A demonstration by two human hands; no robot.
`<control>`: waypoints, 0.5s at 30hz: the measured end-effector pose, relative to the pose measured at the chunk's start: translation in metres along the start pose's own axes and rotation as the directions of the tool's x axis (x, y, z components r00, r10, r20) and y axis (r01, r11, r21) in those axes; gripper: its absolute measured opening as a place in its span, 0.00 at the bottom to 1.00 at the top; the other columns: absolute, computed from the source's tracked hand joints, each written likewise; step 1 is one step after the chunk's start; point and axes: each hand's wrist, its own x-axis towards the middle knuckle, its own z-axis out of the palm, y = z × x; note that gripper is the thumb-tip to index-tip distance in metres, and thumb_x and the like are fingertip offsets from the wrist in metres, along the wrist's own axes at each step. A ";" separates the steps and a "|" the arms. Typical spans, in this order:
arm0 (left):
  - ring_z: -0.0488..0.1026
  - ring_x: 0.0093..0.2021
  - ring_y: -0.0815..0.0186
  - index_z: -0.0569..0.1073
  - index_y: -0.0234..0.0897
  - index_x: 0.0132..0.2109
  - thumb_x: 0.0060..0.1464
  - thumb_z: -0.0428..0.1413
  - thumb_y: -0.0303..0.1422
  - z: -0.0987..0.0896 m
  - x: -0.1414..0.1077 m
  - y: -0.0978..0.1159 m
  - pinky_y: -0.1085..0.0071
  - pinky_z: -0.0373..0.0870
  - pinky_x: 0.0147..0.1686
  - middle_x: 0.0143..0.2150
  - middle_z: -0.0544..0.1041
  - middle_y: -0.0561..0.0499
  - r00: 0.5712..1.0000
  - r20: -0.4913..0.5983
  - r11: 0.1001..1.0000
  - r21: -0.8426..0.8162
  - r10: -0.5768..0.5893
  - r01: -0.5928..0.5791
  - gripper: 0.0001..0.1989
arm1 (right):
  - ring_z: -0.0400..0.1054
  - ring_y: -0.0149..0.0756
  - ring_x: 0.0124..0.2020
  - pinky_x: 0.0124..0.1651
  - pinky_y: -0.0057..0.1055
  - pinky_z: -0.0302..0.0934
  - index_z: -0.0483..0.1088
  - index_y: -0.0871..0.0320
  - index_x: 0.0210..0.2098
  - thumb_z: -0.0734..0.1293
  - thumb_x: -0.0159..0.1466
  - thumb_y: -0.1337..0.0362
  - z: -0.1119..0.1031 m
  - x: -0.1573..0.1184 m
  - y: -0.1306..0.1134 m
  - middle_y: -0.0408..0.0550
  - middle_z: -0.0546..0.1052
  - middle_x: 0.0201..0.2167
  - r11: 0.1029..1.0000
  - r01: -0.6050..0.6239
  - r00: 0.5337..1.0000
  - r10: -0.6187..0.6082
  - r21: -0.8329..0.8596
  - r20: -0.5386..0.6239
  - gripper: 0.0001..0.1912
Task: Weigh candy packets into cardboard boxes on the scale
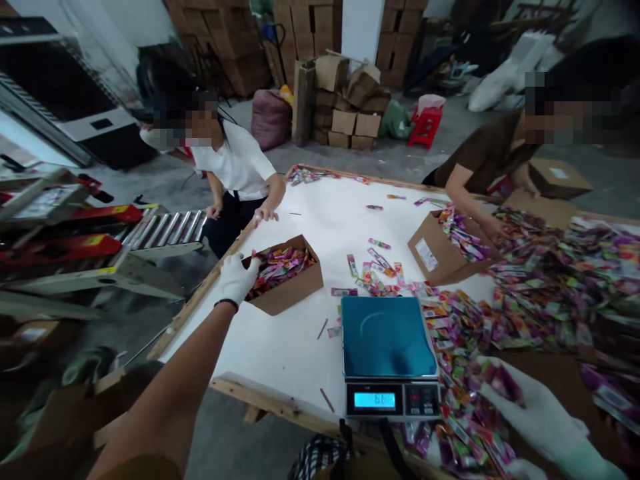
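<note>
My left hand (239, 277), in a white glove, grips the near-left edge of an open cardboard box (290, 293). Small colourful wrapped packets (283, 267) fill this box, which rests on the white tabletop. At lower right, my right hand (533, 403), also gloved, has its fingers closed around a few purple packets (503, 383) above the loose pile. Between my hands stands a digital scale (390, 340) with a bare blue plate and a lit display. A white shape (525, 470) below my right hand is cut off by the frame edge.
A large heap of packets (540, 293) covers the table's right side. One person (240, 160) sits at the left edge; another (480, 157) reaches by a second filled box (440, 257). A roller conveyor (165, 230) stands left, stacked cartons (350, 100) behind.
</note>
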 end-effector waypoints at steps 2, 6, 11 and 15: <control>0.71 0.62 0.35 0.76 0.30 0.53 0.59 0.56 0.47 0.001 0.012 0.007 0.49 0.67 0.58 0.60 0.73 0.24 0.999 -0.033 0.998 0.051 0.033 -0.031 0.25 | 0.85 0.63 0.46 0.57 0.53 0.78 0.84 0.47 0.38 0.74 0.49 0.43 0.000 -0.007 -0.001 0.54 0.89 0.41 1.000 -0.018 0.999 0.018 0.018 0.028 0.23; 0.73 0.56 0.42 0.76 0.34 0.41 0.61 0.51 0.38 -0.027 0.022 0.020 0.52 0.67 0.56 0.51 0.76 0.33 0.993 -0.100 0.994 0.087 0.069 -0.061 0.13 | 0.84 0.64 0.45 0.59 0.56 0.77 0.84 0.48 0.40 0.75 0.50 0.43 -0.003 -0.009 0.004 0.55 0.88 0.41 0.997 -0.035 0.999 0.033 0.072 0.033 0.23; 0.77 0.41 0.53 0.79 0.37 0.47 0.60 0.56 0.46 -0.040 -0.045 0.085 0.60 0.73 0.43 0.38 0.79 0.48 0.989 0.012 0.917 -0.376 0.150 -0.135 0.19 | 0.83 0.55 0.41 0.50 0.51 0.80 0.82 0.48 0.44 0.73 0.61 0.49 0.022 -0.019 -0.020 0.51 0.87 0.39 0.956 0.019 1.000 -0.024 0.291 0.014 0.15; 0.80 0.37 0.51 0.80 0.43 0.33 0.50 0.63 0.46 0.023 -0.171 0.181 0.56 0.77 0.44 0.34 0.84 0.48 0.777 0.428 0.769 -0.630 0.461 -0.109 0.12 | 0.81 0.52 0.50 0.55 0.50 0.78 0.78 0.49 0.58 0.71 0.64 0.54 0.066 -0.014 -0.054 0.52 0.85 0.48 0.847 0.220 0.973 -0.225 0.483 -0.049 0.24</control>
